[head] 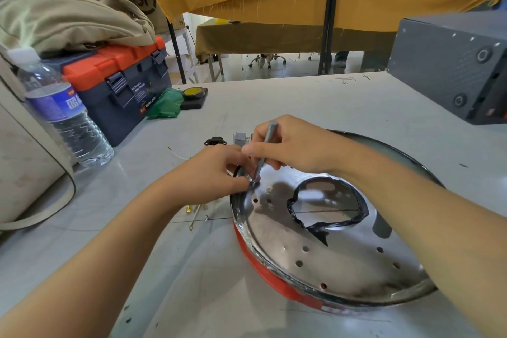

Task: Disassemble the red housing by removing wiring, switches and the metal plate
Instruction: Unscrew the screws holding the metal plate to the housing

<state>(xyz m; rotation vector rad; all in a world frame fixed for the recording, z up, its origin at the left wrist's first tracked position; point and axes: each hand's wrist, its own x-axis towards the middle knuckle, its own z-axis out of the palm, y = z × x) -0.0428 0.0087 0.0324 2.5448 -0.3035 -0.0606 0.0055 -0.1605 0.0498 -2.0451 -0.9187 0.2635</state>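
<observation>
Grey worktop [288,101] under mustard cloth hung across the back. Far left I see a water bottle [64,111], upright, just beside a blue-and-orange toolbox [120,90] with a khaki bag [68,19] on its lid. Near the toolbox: crumpled green plastic [166,104] and a tape roll [195,92] on a dark pad. Loose on the worktop beyond the hands, a black switch [216,141] and a grey connector [241,139]. Thin wires with brass terminals [196,210] lie just left of the housing.

My left hand [216,170] pinches at the plate's rim, fingers curled; what they grip I cannot tell. My right hand [293,145] grips a slim grey screwdriver [264,148], tip down on the metal plate [323,258] near that rim, next to the left fingertips.

Red housing [263,266] sits on the worktop centre-right, tilted, the shiny perforated plate seated in it, with a black-edged cutout. Far right, a grey box [450,63].
</observation>
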